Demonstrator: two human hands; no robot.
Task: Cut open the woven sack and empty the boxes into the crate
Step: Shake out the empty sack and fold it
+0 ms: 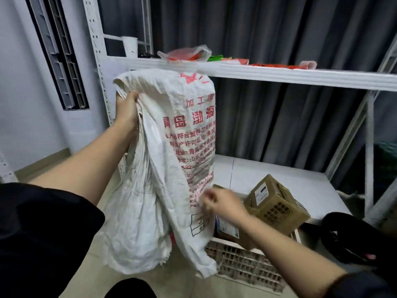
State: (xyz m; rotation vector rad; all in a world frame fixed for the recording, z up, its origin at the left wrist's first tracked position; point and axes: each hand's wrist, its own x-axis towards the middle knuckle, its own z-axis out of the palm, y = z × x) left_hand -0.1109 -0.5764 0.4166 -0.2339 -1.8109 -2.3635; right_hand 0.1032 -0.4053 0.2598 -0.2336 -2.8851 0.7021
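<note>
A white woven sack (171, 147) with red printing hangs limp and crumpled in the air, its lower end drooping over the crate's left edge. My left hand (126, 108) grips the sack near its top left corner and holds it up. My right hand (221, 203), blurred, pinches the sack's right edge lower down. Beneath it stands a pale slatted plastic crate (245, 265) on the floor. Brown cardboard boxes (277, 205) with labels lie piled in the crate, one tilted on top.
A white metal rack's shelf (279, 75) carries a paper cup (130, 46), a plastic bag and red items. Its lower shelf (279, 179) lies behind the crate. A dark curtain hangs behind. Something black (348, 237) lies at the right.
</note>
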